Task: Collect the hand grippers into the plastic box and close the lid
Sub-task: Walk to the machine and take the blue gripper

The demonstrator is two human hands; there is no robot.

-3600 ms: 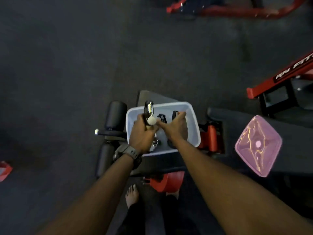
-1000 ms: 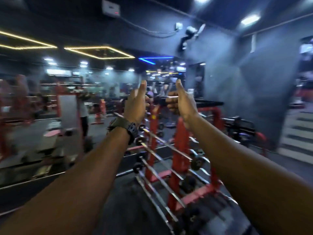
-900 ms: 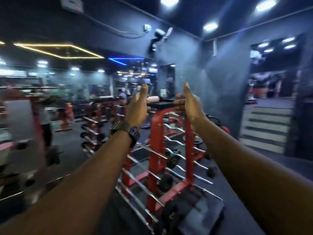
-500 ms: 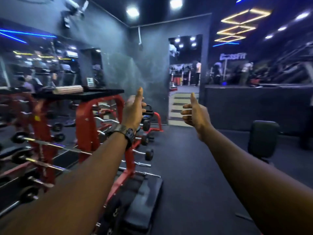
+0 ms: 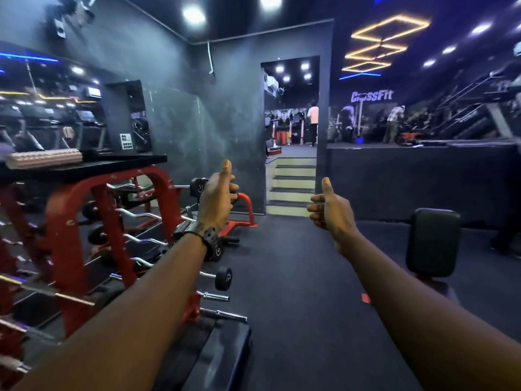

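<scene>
Both arms are stretched forward at chest height. My left hand [image 5: 215, 200], with a black watch on its wrist, makes a fist with the thumb pointing up. My right hand [image 5: 331, 213] is curled the same way, thumb raised. Neither hand holds anything. The plastic box, its pink lid and the hand grippers are out of view; the camera looks across the gym room, not down.
A red rack [image 5: 84, 230] loaded with barbells and curl bars stands at the left, bar ends sticking out toward the middle. A black padded bench end [image 5: 432, 242] sits at the right. Steps [image 5: 291, 187] lead up through a doorway straight ahead. Dark rubber floor lies between.
Earlier both hands were at the box with a hand gripper. Since then the view lifted and swung right across the gym, with both fists held up thumbs raised throughout.
</scene>
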